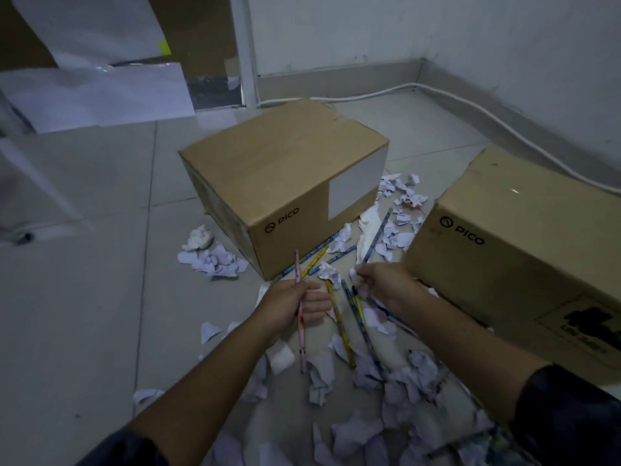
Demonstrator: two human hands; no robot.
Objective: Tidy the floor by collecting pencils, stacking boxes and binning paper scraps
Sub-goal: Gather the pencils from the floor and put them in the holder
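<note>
My left hand (291,304) is closed around a pink pencil (300,334) that stands nearly upright in the fist. My right hand (381,285) reaches down among the loose pencils, its fingertips pinching the end of one; which pencil is hard to tell. A yellow pencil (339,322) and a blue pencil (356,314) lie between my hands. More pencils (322,252) rest against the front of the cardboard box (279,169) ahead. A second cardboard box (524,250) sits to the right. Crumpled paper scraps (400,378) cover the floor near me.
Another heap of scraps (210,257) lies left of the middle box, and more scraps (401,213) sit between the two boxes. A white cable (470,102) runs along the wall base. Large white sheets (97,92) lean at the back left.
</note>
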